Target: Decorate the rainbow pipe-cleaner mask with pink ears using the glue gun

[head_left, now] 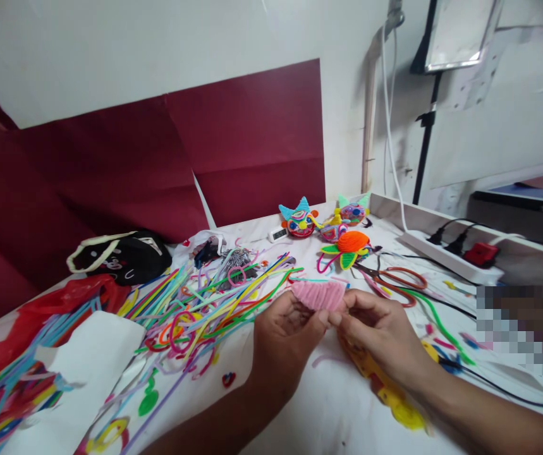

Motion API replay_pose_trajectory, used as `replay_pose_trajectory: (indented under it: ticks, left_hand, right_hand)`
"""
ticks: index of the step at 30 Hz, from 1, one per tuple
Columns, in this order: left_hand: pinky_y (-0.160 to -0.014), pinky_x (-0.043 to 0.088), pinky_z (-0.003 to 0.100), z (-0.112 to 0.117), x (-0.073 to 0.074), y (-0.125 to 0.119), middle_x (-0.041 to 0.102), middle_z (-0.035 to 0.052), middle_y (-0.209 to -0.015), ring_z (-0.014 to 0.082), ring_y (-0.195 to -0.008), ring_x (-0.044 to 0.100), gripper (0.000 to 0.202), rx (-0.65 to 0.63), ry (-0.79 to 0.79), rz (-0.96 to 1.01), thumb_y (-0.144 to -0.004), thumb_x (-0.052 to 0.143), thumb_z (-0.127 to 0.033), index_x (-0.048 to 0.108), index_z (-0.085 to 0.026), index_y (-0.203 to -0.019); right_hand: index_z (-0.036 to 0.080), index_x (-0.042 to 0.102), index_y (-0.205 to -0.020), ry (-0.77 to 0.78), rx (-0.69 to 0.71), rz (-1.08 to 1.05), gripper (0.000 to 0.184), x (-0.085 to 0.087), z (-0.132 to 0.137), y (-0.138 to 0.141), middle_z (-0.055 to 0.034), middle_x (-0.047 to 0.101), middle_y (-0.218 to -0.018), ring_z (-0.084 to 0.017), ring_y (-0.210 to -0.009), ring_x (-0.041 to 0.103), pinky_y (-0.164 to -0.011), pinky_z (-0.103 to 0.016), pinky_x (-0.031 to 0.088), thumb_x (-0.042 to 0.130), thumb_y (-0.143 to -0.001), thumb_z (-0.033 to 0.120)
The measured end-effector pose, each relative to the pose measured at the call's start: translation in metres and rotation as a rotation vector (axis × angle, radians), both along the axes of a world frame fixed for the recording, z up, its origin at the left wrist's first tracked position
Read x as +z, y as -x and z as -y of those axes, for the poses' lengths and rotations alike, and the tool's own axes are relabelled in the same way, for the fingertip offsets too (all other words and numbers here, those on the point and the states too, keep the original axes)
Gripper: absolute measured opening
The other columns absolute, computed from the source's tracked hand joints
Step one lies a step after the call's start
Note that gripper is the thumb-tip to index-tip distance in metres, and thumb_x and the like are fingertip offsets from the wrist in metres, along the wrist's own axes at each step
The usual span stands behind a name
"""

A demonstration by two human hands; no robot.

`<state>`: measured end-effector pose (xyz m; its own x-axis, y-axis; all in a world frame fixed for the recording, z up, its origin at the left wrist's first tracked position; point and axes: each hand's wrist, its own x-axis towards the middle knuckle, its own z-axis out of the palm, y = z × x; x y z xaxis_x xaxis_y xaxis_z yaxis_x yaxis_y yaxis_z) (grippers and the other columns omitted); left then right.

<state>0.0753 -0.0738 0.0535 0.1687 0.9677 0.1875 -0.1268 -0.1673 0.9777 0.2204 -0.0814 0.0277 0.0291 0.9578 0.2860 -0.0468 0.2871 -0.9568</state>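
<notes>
Both my hands meet over the middle of the table around a pink piece of wound pipe cleaner point(319, 296), roughly triangular and ridged. My left hand point(283, 341) grips it from the left side, thumb along its lower edge. On the other side, the fingers of my right hand point(375, 325) are pinched at its lower right corner. A yellow item point(397, 407) lies on the table beneath my right forearm, partly hidden. Loose pipe cleaners point(205, 316) in many colours are heaped left of my hands.
Orange-handled scissors point(404, 278) lie beyond my right hand. Behind them are an orange-and-green pipe-cleaner figure point(353, 243) and a blue-eared one point(301, 221). A power strip point(451, 256) with cables runs along the right edge. A black bag point(129, 259) and red plastic point(69, 303) are left.
</notes>
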Motion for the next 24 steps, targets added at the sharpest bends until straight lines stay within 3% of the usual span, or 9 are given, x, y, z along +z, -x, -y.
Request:
replay_pose_trajectory:
  ticks: [9,19,24]
  left_hand:
    - [-0.068,0.055,0.024,-0.001,0.002,0.0,0.073,0.0034,-0.074,0.0144,-0.069,0.067,0.012,0.023,-0.039,-0.046,-0.071,0.073,-0.018,0.071,-0.014,-0.082]
    - [-0.069,0.055,0.026,0.0,-0.008,0.001,0.072,0.004,-0.076,0.0168,-0.072,0.067,0.011,0.07,-0.12,-0.16,-0.075,0.07,-0.02,0.071,-0.015,-0.084]
    - [-0.07,0.055,0.027,0.001,-0.005,0.001,0.071,0.0048,-0.077,0.0172,-0.073,0.066,0.013,0.037,-0.079,-0.132,-0.075,0.071,-0.021,0.069,-0.014,-0.085]
  right_hand:
    - [0.018,0.063,-0.065,0.004,-0.011,0.02,0.023,-0.002,0.0,0.001,0.0016,0.054,-0.059,-0.01,-0.05,0.041,-0.042,-0.023,0.031,0.073,-0.075,0.036]
    - [0.019,0.058,-0.06,0.023,-0.02,0.006,0.023,0.0,0.0,0.002,0.0008,0.054,-0.059,-0.013,-0.057,0.045,-0.05,-0.025,0.037,0.072,-0.07,0.035]
    - [0.019,0.058,-0.06,0.0,-0.051,0.037,0.022,0.001,0.001,0.001,0.0003,0.055,-0.06,-0.014,-0.059,0.047,-0.053,-0.026,0.039,0.071,-0.07,0.034]
